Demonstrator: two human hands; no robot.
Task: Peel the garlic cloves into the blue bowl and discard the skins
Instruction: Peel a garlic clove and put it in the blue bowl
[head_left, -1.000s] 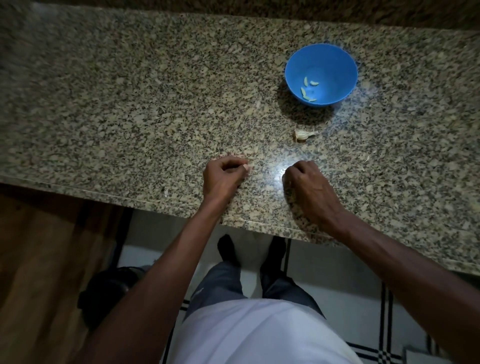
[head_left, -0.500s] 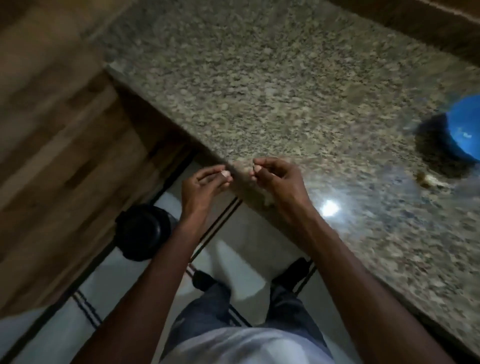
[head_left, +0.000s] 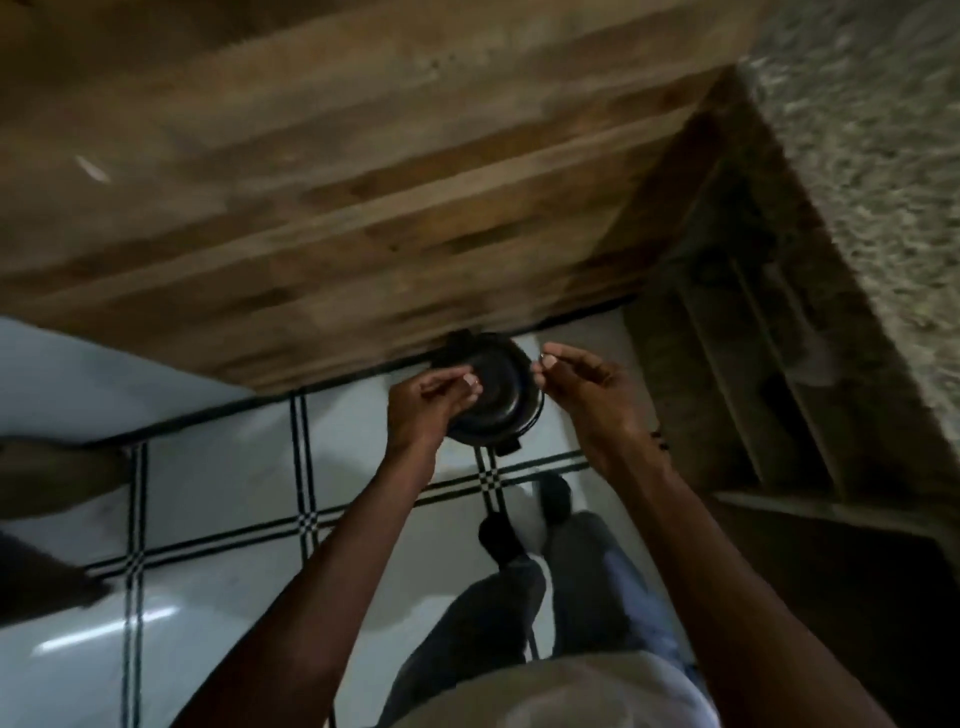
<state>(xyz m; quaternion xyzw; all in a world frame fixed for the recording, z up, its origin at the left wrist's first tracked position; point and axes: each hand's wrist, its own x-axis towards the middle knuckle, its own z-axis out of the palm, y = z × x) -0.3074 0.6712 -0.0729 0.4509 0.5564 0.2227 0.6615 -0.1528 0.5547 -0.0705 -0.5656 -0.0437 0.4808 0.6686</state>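
Both hands hover over a round black bin (head_left: 500, 402) that stands on the floor against the cabinet. My left hand (head_left: 428, 402) has its thumb and fingertips pinched together at the bin's left rim. My right hand (head_left: 587, 392) pinches the same way at the right rim, with a pale speck at the fingertips. What they pinch looks like scraps of garlic skin, almost too small to make out. The blue bowl and the garlic cloves are out of view.
A wooden cabinet front (head_left: 363, 182) fills the top of the view. The granite counter (head_left: 883, 156) runs along the right edge, with dark open shelving (head_left: 753, 364) below it. White floor tiles (head_left: 218, 493) with black lines lie under my feet (head_left: 524, 514).
My view has swung from the counter down to the floor. Both hands left the counter edge with fingers pinched and now hang over the black bin. The bowl has gone out of view.
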